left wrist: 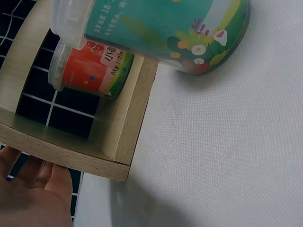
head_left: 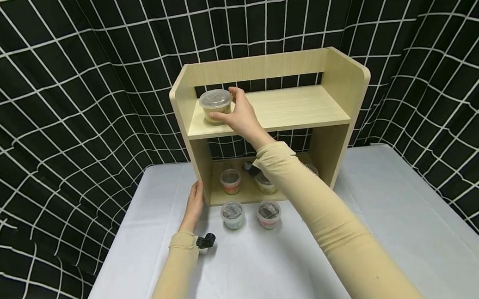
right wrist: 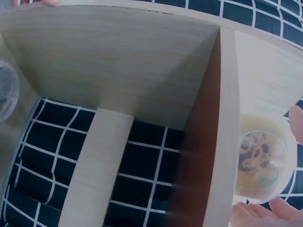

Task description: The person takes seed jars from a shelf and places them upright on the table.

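My right hand (head_left: 241,117) grips a small plastic tub (head_left: 215,105) with a clear lid and a yellowish body, thumb on the near side and fingers behind. The tub is at the left end of the upper board of a two-tier wooden shelf (head_left: 291,109); whether its base touches the board I cannot tell. In the right wrist view, a flowery print shows on this tub (right wrist: 262,158), with fingertips around it. Low on the shelf's outer left side, my left hand (head_left: 194,203) rests with extended fingers against the panel, also seen in the left wrist view.
On the lower tier stand a red-labelled tub (head_left: 230,181), a yellowish tub (head_left: 265,183) and another tub (head_left: 311,168) partly behind my right sleeve. A teal tub (head_left: 232,215) and a pinkish-red tub (head_left: 268,213) stand on the white tablecloth before the shelf. Black gridded cloth (head_left: 132,46) hangs around.
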Demonstrator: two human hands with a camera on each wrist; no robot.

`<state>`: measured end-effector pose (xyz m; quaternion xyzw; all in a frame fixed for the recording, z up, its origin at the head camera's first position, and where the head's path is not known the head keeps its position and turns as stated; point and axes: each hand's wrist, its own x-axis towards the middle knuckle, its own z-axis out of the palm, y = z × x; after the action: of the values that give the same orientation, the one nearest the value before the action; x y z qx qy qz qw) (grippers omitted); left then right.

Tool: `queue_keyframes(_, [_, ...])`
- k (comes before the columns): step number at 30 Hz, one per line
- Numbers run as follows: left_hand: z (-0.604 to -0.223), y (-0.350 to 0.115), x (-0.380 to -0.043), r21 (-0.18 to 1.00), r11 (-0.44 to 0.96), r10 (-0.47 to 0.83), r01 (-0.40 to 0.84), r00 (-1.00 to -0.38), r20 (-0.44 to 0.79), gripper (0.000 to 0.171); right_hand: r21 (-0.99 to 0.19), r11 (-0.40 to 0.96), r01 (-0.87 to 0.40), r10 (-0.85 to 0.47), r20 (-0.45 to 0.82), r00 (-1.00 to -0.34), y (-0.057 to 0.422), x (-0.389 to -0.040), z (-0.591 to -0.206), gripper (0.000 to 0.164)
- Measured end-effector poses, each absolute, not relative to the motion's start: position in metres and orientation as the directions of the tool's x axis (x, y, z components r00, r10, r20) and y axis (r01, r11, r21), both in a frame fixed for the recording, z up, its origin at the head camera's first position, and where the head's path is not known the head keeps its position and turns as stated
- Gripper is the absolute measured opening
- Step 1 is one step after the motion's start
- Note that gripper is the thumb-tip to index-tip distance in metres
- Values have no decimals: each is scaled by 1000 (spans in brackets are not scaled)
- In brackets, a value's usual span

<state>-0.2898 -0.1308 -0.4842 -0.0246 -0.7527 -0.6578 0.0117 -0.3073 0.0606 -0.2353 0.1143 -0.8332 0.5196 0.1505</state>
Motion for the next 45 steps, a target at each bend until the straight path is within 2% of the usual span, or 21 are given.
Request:
queue_keyframes(6, [-464, -128, -276, 993, 109, 50, 42, -998, 37, 56, -822, 454, -343, -23, 374, -927, 58, -310, -239, 85])
queue_keyframes(11, [-457, -127, -271, 991, 123, 57, 47, -998, 40, 55, -818, 459, -348, -15, 385, -923, 57, -312, -240, 84])
queue_keyframes(21, [-488, -130, -291, 991, 116, 30, 67, -998, 64, 68, -827, 426, -366, 9, 408, -913, 54, -318, -244, 82])
queue_keyframes(27, [-487, -130, -291, 990, 119, 29, 70, -997, 67, 69, -825, 417, -380, 35, 432, -901, 52, -319, -246, 75])
queue_keyframes(36, [-486, -129, -289, 990, 118, 22, 78, -997, 76, 67, -851, 285, -441, 116, 487, -865, 56, -319, -252, 71])
queue_keyframes(45, [-486, -128, -287, 990, 126, 12, 69, -998, 68, 68, -808, 183, -560, 152, 586, -796, 63, -313, -248, 68])
